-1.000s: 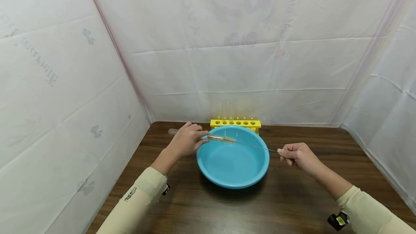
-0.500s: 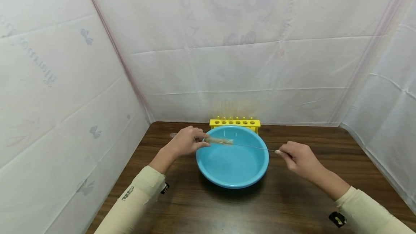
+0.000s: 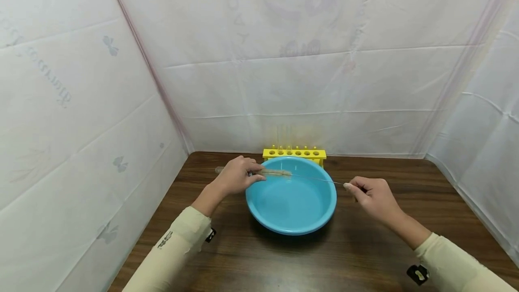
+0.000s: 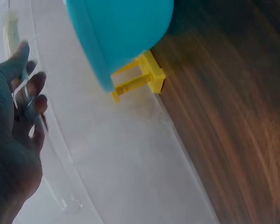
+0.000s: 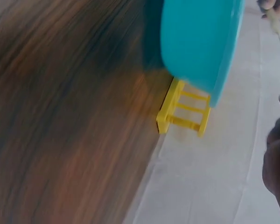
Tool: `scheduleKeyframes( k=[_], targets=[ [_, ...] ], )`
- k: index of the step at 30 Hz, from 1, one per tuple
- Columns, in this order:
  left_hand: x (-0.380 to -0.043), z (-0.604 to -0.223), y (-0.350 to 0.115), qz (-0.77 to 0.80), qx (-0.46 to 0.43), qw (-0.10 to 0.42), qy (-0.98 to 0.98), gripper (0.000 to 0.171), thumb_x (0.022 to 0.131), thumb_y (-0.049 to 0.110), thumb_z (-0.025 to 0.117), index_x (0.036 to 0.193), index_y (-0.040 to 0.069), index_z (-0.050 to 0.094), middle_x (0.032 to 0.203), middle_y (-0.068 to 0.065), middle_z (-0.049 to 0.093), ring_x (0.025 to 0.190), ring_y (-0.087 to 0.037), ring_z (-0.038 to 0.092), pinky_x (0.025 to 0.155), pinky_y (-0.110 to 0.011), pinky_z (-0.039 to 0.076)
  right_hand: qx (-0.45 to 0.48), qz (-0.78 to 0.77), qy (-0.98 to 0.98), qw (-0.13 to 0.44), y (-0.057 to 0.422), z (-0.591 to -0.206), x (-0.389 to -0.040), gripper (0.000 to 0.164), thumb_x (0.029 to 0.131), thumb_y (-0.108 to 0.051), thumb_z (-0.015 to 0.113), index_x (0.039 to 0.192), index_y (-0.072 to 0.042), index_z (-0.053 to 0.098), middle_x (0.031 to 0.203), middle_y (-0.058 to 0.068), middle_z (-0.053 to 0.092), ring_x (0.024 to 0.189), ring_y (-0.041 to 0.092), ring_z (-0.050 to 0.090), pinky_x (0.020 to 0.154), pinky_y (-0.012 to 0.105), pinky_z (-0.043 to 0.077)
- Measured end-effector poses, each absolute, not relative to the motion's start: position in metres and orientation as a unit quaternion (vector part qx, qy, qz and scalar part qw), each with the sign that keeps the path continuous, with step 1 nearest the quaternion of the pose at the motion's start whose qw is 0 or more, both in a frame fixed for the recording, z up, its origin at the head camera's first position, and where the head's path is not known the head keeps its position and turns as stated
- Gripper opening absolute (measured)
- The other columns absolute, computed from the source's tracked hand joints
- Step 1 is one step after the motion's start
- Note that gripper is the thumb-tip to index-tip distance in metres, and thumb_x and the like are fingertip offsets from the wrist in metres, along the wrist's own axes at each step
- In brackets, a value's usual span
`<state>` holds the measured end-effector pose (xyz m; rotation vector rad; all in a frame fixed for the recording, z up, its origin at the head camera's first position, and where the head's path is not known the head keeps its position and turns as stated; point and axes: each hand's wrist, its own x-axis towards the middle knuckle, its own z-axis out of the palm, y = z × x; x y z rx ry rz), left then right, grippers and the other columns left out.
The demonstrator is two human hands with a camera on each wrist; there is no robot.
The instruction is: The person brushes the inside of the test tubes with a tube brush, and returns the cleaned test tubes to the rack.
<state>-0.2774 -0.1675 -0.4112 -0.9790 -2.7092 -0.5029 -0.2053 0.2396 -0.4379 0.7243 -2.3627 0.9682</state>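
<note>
Over the far part of the blue basin [image 3: 291,232], my left hand [image 3: 236,176] grips a clear glass test tube, its rounded end [image 3: 219,170] sticking out to the left behind the knuckles. The left wrist view shows the fingers curled around that tube [image 4: 56,172]. A test tube brush [image 3: 279,172] with tan bristles lies in line with the tube's mouth, the bristles partly covered by the left fingers. Its thin wire runs right across the basin to my right hand [image 3: 375,198], which pinches the wire's end between thumb and fingers.
Just behind the basin stands a yellow test tube rack [image 3: 296,153] with upright glass tubes [image 3: 284,138] in its left holes. The brown wooden table [image 3: 284,265] meets white sheeting [image 3: 300,89] at the back and sides.
My left hand and the tube have shifted slightly right. My right hand has rolled over, knuckles now higher, still pinching the wire. The basin and rack stay put.
</note>
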Motion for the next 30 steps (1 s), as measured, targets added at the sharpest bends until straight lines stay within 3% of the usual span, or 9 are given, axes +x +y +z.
scheduleKeyframes(
  k=[4, 7, 10, 12, 16, 21, 24, 26, 30],
  targets=[
    [-0.276, -0.415, -0.163, -0.119, -0.341, 0.174, -0.916, 0.028, 0.096, 0.036, 0.081, 0.118, 0.019, 0.084, 0.094, 0.004, 0.077, 0.082, -0.013, 0.061, 0.082, -0.035, 0.048, 0.164, 0.485, -0.858, 0.044, 0.239, -0.428, -0.204, 0.031, 0.108, -0.022, 0.065, 0.079, -0.01, 0.065, 0.062, -0.002, 0.057, 0.053, 0.01, 0.043, 0.05, 0.028, 0.04],
    [-0.276, -0.416, -0.161, -0.08, -0.357, 0.225, -0.903, 0.027, 0.094, 0.036, 0.082, 0.116, 0.02, 0.084, 0.097, 0.003, 0.078, 0.088, -0.016, 0.067, 0.083, -0.036, 0.05, 0.101, 0.578, -0.804, -0.1, 0.241, -0.421, -0.207, 0.035, 0.109, -0.028, 0.062, 0.085, -0.004, 0.066, 0.063, -0.003, 0.054, 0.057, 0.011, 0.041, 0.052, 0.027, 0.037],
    [-0.277, -0.417, -0.161, -0.054, -0.37, 0.252, -0.892, 0.027, 0.095, 0.036, 0.081, 0.117, 0.02, 0.084, 0.099, 0.003, 0.079, 0.091, -0.016, 0.069, 0.082, -0.036, 0.05, 0.064, 0.613, -0.767, -0.18, 0.242, -0.419, -0.209, 0.033, 0.11, -0.029, 0.06, 0.087, -0.006, 0.065, 0.064, -0.006, 0.052, 0.058, 0.008, 0.037, 0.052, 0.024, 0.033],
    [-0.278, -0.416, -0.161, -0.058, -0.376, 0.243, -0.892, 0.029, 0.096, 0.037, 0.08, 0.12, 0.02, 0.083, 0.1, 0.003, 0.078, 0.091, -0.016, 0.069, 0.084, -0.036, 0.051, 0.065, 0.605, -0.773, -0.177, 0.241, -0.419, -0.209, 0.033, 0.11, -0.028, 0.061, 0.086, -0.006, 0.065, 0.064, -0.006, 0.053, 0.058, 0.008, 0.038, 0.052, 0.025, 0.033],
    [-0.279, -0.412, -0.166, -0.093, -0.375, 0.185, -0.904, 0.034, 0.098, 0.037, 0.078, 0.127, 0.019, 0.081, 0.099, 0.004, 0.075, 0.087, -0.014, 0.064, 0.088, -0.037, 0.052, 0.142, 0.519, -0.841, -0.055, 0.237, -0.426, -0.205, 0.03, 0.108, -0.023, 0.064, 0.081, -0.01, 0.066, 0.064, -0.005, 0.054, 0.057, 0.006, 0.043, 0.052, 0.027, 0.038],
    [-0.279, -0.404, -0.171, -0.141, -0.363, 0.09, -0.916, 0.038, 0.1, 0.038, 0.074, 0.132, 0.017, 0.077, 0.109, 0.002, 0.078, 0.088, -0.011, 0.066, 0.085, -0.035, 0.057, 0.326, 0.307, -0.862, 0.238, 0.232, -0.437, -0.205, 0.029, 0.107, -0.02, 0.066, 0.079, -0.02, 0.069, 0.067, -0.009, 0.055, 0.061, -0.001, 0.041, 0.052, 0.018, 0.039],
    [-0.279, -0.404, -0.171, -0.184, -0.339, 0.015, -0.923, 0.039, 0.102, 0.04, 0.072, 0.134, 0.018, 0.076, 0.123, -0.001, 0.079, 0.095, -0.011, 0.072, 0.079, -0.028, 0.06, 0.413, 0.209, -0.802, 0.377, 0.231, -0.442, -0.212, 0.035, 0.113, -0.026, 0.056, 0.084, -0.012, 0.071, 0.07, -0.006, 0.058, 0.067, 0.001, 0.04, 0.054, 0.014, 0.036],
    [-0.279, -0.407, -0.17, -0.212, -0.321, -0.026, -0.923, 0.038, 0.102, 0.041, 0.072, 0.133, 0.019, 0.077, 0.127, -0.001, 0.079, 0.096, -0.009, 0.073, 0.076, -0.025, 0.06, 0.451, 0.156, -0.765, 0.433, 0.233, -0.445, -0.217, 0.043, 0.116, -0.026, 0.046, 0.086, -0.008, 0.071, 0.07, -0.003, 0.059, 0.067, 0.006, 0.042, 0.054, 0.015, 0.036],
    [-0.28, -0.414, -0.17, -0.238, -0.31, -0.056, -0.919, 0.037, 0.101, 0.041, 0.073, 0.13, 0.02, 0.079, 0.13, -0.002, 0.079, 0.097, -0.008, 0.074, 0.074, -0.022, 0.061, 0.475, 0.119, -0.732, 0.473, 0.235, -0.45, -0.223, 0.039, 0.115, -0.017, 0.046, 0.088, -0.005, 0.071, 0.069, -0.001, 0.059, 0.066, 0.011, 0.045, 0.051, 0.019, 0.038]
  ],
)
